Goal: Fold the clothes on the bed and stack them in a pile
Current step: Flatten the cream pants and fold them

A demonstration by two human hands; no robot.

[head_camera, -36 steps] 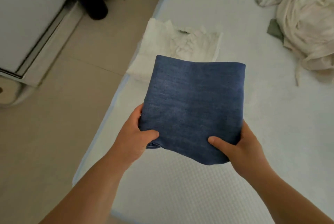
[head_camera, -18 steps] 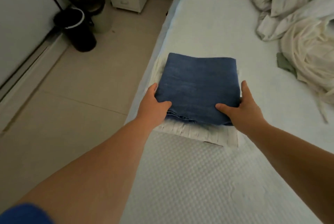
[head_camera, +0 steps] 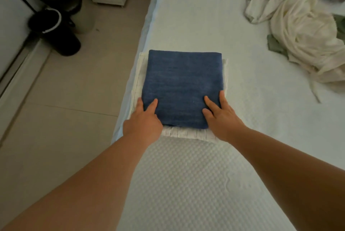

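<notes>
- Two dark bins upper left, unfolded cream clothes upper right.
- Folded blue garment squarely atop white garment, long axis up-frame.
- Left hand, right hand: fingers flat, pressing.

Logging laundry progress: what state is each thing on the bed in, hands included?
Blue denim garment: folded, on top of the white one.
White pleated garment: folded, underneath.
Cream clothes heap: crumpled, unfolded.
Left hand: fingers straight, touching the blue garment.
Right hand: likewise.

Folded denim garment on folded striped garment at bed's left edge, unfolded clothes heap at far right, bin on floor left.
</notes>
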